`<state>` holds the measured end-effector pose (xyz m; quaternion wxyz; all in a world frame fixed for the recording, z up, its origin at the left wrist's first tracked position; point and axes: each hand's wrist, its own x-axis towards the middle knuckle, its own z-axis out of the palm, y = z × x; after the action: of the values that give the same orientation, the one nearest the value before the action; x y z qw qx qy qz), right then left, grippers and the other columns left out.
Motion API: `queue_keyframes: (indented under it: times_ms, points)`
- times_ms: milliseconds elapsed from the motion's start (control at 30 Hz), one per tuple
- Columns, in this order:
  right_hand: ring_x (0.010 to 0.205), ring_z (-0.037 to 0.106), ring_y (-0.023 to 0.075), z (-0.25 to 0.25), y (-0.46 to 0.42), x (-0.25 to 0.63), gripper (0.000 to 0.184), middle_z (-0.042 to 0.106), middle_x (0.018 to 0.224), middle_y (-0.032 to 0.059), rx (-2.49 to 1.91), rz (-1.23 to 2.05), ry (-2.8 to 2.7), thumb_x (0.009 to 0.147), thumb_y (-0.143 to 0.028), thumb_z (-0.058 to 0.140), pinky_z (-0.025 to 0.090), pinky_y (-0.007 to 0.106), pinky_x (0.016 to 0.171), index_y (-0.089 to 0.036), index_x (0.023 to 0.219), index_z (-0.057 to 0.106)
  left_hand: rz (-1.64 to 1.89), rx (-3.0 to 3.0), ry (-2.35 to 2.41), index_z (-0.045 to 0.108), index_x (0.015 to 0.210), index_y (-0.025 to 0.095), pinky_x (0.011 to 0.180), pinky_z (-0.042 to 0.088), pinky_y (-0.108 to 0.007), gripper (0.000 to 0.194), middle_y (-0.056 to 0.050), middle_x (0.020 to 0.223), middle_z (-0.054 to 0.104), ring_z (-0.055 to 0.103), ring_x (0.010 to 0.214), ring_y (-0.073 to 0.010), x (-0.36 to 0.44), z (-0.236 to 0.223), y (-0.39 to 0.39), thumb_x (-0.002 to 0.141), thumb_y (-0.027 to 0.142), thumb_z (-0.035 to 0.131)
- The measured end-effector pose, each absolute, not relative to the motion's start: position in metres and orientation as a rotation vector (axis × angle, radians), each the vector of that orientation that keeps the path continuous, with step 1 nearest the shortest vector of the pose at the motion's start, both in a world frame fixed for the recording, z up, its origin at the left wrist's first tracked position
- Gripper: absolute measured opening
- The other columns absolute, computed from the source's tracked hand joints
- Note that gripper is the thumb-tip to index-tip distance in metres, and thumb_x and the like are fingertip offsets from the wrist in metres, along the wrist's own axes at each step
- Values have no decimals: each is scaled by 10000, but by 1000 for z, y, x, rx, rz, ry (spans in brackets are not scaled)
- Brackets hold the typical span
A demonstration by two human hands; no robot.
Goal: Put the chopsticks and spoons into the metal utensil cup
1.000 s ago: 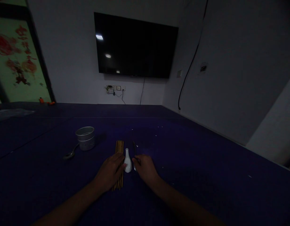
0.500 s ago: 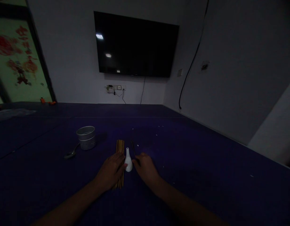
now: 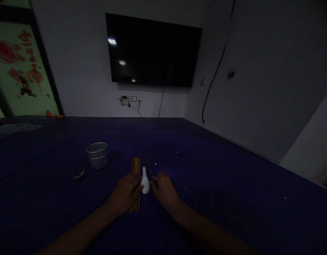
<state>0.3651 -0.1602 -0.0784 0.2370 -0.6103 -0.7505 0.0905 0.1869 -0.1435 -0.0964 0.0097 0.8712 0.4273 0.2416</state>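
My left hand [image 3: 127, 191] lies over a row of wooden chopsticks [image 3: 136, 164], its fingers stretched across them and the thumb apart. The thumb tip touches the bowl of a white ceramic spoon [image 3: 145, 186], which lies right beside the chopsticks with its handle pointing away from me. On the spoon's other side, my right hand [image 3: 165, 189] has thumb and fingers closed at the near end of a thin, dark, metal-looking handle [image 3: 150, 167]. The rest of that utensil is hidden by the hand.
A metal cup [image 3: 98, 157] stands to the left on the dark blue surface [image 3: 232, 212], with a metal spoon [image 3: 80, 174] next to it. Small white scraps [image 3: 176, 152] dot the surface. Farther back are clear plastic sheeting [image 3: 16, 129] and a wall-mounted television [image 3: 155, 53].
The far end of the thin handle has shifted very slightly to the left. Both hands, the chopsticks and the white spoon are almost unmoved.
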Motion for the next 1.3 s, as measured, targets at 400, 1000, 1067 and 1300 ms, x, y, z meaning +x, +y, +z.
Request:
queue_keyframes:
  times_ms: [400,1000,1067,1300]
  points:
    - [834,605,173,-79,-159,364,218,652,893,109,-1660,219,-2102,877,-164,468,410,243,740,-127,829,678,758,2754,1321,544,1197,193,990,412,-428,386,-97,1251,567,493,1183,-235,187,-94,-146,892,389,409]
    - [905,599,182,-78,-165,364,237,647,947,112,-1597,232,-2134,904,-176,430,408,254,795,-125,912,662,731,2719,1339,551,1201,184,1019,392,-429,396,-104,1285,542,466,1216,-237,187,-95,-145,896,395,412]
    - [876,604,178,-77,-166,364,236,649,933,109,-1608,238,-2131,902,-177,435,410,254,780,-129,900,666,750,2724,1322,552,1199,189,1015,395,-428,390,-101,1279,547,471,1210,-235,187,-96,-145,895,391,414]
    - [869,598,181,-78,-163,364,241,645,928,115,-1619,227,-2158,902,-176,435,408,257,770,-120,894,669,731,2729,1297,557,1185,197,1020,382,-443,373,-100,1270,552,470,1208,-242,187,-95,-144,898,383,408]
